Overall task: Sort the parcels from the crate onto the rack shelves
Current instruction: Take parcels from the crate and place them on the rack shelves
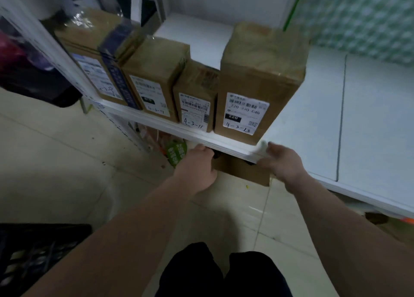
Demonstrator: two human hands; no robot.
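Brown parcel (242, 172) sits just below the front edge of the white shelf (313, 117), with the left hand (197, 166) curled round its left end. The right hand (283, 162), blurred, is at the parcel's right end against the shelf edge; its grip cannot be made out. Four labelled boxes (257, 83) stand in a row on the shelf, and a black crate (33, 252) sits on the floor at lower left.

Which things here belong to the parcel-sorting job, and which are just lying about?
Job: brown parcel between left hand and right hand; labelled parcels on white shelf; black crate.
Lying about: green packet under the shelf; dark bag at left.
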